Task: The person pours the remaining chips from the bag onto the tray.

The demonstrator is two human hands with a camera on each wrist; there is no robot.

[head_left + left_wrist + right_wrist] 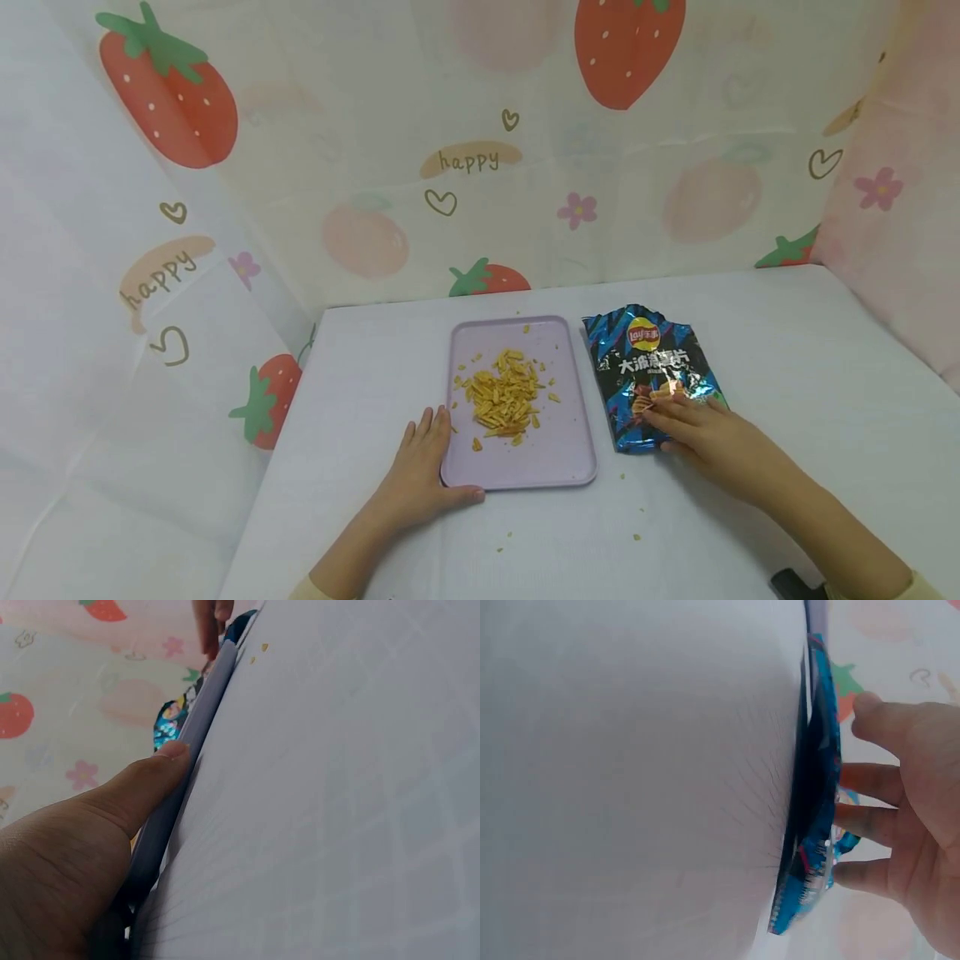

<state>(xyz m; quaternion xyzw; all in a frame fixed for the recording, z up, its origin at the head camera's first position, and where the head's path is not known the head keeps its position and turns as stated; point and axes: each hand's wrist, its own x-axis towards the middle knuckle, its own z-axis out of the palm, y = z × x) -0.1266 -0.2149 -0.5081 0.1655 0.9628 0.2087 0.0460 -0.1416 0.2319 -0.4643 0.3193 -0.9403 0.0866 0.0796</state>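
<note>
A lilac rectangular tray [558,454] lies on the white table, with a heap of broken yellow potato chips [504,398] in its middle. My left hand [422,477] is at the tray's near left corner, fingers extended along the left edge and thumb along the front edge. In the left wrist view the thumb [150,780] rests against the tray's side. To the right of the tray lies a blue and black chip bag [621,408]. My right hand [716,442] is over its lower part, and in the right wrist view the outstretched fingers [866,823] touch the bag's face.
Small chip crumbs [637,537] are scattered on the tabletop [810,375] in front of the tray and bag. A dark object [793,585] shows by the right forearm at the bottom edge. A strawberry-print cloth [622,167] hangs behind the table and along its sides.
</note>
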